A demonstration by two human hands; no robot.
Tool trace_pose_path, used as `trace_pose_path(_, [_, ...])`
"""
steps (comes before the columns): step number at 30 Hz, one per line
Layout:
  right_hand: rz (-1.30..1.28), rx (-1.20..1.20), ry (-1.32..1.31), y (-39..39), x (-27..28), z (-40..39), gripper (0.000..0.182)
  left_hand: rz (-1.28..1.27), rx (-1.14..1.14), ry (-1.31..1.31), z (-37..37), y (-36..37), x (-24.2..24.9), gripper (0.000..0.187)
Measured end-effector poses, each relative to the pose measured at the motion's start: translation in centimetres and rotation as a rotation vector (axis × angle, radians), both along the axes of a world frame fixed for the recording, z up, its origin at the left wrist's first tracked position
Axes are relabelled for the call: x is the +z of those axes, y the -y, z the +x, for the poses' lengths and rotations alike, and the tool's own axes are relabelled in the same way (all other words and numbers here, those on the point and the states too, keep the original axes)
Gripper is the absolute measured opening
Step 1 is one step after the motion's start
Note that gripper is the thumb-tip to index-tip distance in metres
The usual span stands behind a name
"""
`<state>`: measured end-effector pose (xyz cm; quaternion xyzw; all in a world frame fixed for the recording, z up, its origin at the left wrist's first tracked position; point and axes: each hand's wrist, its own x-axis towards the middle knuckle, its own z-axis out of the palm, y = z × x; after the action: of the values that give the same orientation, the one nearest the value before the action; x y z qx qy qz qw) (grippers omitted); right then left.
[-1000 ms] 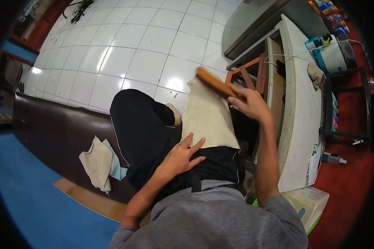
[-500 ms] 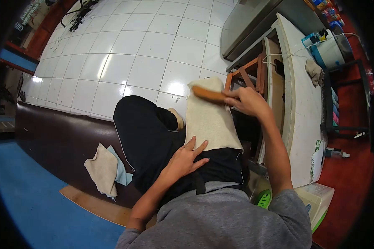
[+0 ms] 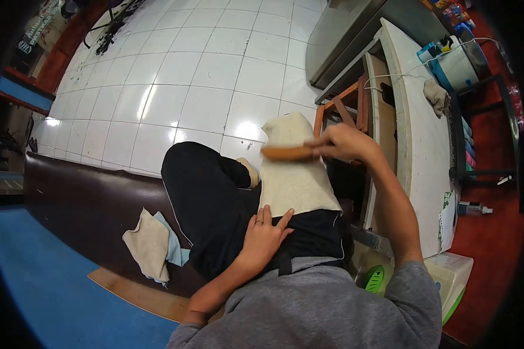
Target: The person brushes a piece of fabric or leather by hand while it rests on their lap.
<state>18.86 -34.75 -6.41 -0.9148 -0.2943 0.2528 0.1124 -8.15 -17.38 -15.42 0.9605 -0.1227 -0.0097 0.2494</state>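
Note:
A cream cloth (image 3: 298, 187) is spread over my right thigh, reaching past the knee. My right hand (image 3: 342, 143) is closed round the handle of a brown wooden brush (image 3: 286, 154), which lies crosswise over the middle of the cloth and is blurred by motion. The brush's underside is hidden. At the cloth's near edge my left hand (image 3: 263, 235) rests flat, fingers stretched out, fingertips on the fabric. Black trousers (image 3: 195, 186) cover my legs, the left one bent out to the side.
On the dark brown padded bench (image 3: 99, 195) to my left lie a beige cloth piece (image 3: 147, 247) and a light blue cloth (image 3: 174, 247). A white-topped table (image 3: 416, 145) stands close on my right, with a crumpled rag (image 3: 436, 96) on it. White tiles (image 3: 206, 70) cover the floor ahead.
The brush has come nearer to me along the cloth, from its far end to further down, and lies more level. My left hand stays at the near edge. The view has shifted slightly.

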Motion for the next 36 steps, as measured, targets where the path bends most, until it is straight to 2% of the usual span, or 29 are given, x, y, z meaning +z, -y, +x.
trace_pose_path(2, [0.08,0.378,-0.407,-0.1,1.5,-0.4,0.036,0.084,0.022,-0.037,-0.1,0.2,0.6,0.053])
trace_pose_path(3, [0.009,0.389,-0.547,-0.4,1.6,-0.7,0.037,0.085,0.018,-0.036,0.0,0.2,0.7,0.053])
trace_pose_path(6, [-0.008,0.301,-0.604,0.3,0.8,-0.1,0.038,0.091,-0.004,-0.079,0.5,0.0,0.7,0.051])
trace_pose_path(7, [0.021,0.261,-0.486,0.7,0.1,0.4,0.037,0.073,-0.007,-0.082,0.5,0.0,0.6,0.051])
trace_pose_path(8, [0.023,0.265,-0.484,1.1,-0.6,0.5,0.037,0.054,-0.01,-0.086,0.5,-0.1,0.5,0.05])
trace_pose_path(10, [0.036,0.075,0.066,0.9,-0.5,0.4,0.036,0.05,-0.012,-0.094,0.6,-0.2,0.5,0.05])
trace_pose_path(11, [-0.02,-0.012,0.234,0.8,-0.5,0.0,0.034,0.043,-0.016,-0.106,0.6,-0.1,0.5,0.05])
trace_pose_path(12, [-0.021,-0.014,0.232,1.1,-0.5,0.2,0.034,0.043,-0.018,-0.107,0.5,-0.1,0.6,0.05])
trace_pose_path(14, [0.18,-0.064,0.088,1.3,-0.7,1.2,0.032,0.036,-0.025,-0.117,0.7,-0.3,0.7,0.05])
trace_pose_path(15, [0.189,-0.056,-0.258,1.2,0.7,1.2,0.032,0.037,-0.021,-0.122,0.6,-0.3,0.7,0.05])
trace_pose_path(16, [0.189,-0.057,-0.263,1.0,1.2,0.8,0.032,0.039,-0.019,-0.132,0.6,-0.3,0.8,0.05])
trace_pose_path(18, [0.008,0.298,-0.782,0.3,1.9,-0.1,0.034,0.041,-0.029,-0.132,0.8,-0.2,0.6,0.05])
trace_pose_path(20, [-0.025,0.316,-0.786,0.1,1.0,0.0,0.035,0.042,-0.042,-0.1,0.7,-0.2,0.2,0.05])
trace_pose_path(22, [0.082,0.185,-0.381,1.9,-3.4,2.2,0.036,0.031,-0.036,-0.117,0.8,-0.3,0.5,0.05])
trace_pose_path(23, [0.135,-0.022,-0.309,2.6,-4.9,3.0,0.035,0.024,-0.02,-0.138,0.7,-0.2,0.6,0.05])
trace_pose_path(24, [0.086,-0.079,-0.002,2.3,-4.8,3.1,0.035,0.025,-0.027,-0.134,0.8,-0.2,0.6,0.05])
trace_pose_path(26, [-0.049,-0.171,0.252,0.6,-1.8,2.2,0.034,0.022,-0.027,-0.152,0.7,-0.3,0.6,0.05])
trace_pose_path(27, [-0.044,-0.171,0.255,0.7,-1.6,2.6,0.034,0.026,-0.026,-0.149,0.7,-0.3,0.6,0.05])
trace_pose_path(29, [0.149,-0.06,0.018,1.4,-1.4,3.4,0.034,0.038,-0.031,-0.157,0.7,-0.2,0.6,0.05])
trace_pose_path(30, [0.148,-0.063,0.017,1.5,-1.2,3.3,0.034,0.037,-0.033,-0.158,0.7,-0.2,0.6,0.05])
trace_pose_path(32, [0.123,0.187,-0.689,1.6,-0.9,3.2,0.035,0.055,-0.038,-0.168,0.9,-0.2,0.7,0.05])
trace_pose_path(33, [0.011,0.16,-0.872,1.3,-0.3,2.4,0.037,0.058,-0.042,-0.166,0.9,-0.2,0.7,0.05])
trace_pose_path(34, [-0.018,0.149,-0.837,1.0,-0.2,1.9,0.036,0.053,-0.043,-0.168,1.0,-0.2,0.7,0.05])
trace_pose_path(36, [0.089,0.212,-0.561,2.2,-3.7,3.9,0.034,0.051,-0.043,-0.175,0.9,-0.2,0.6,0.05])
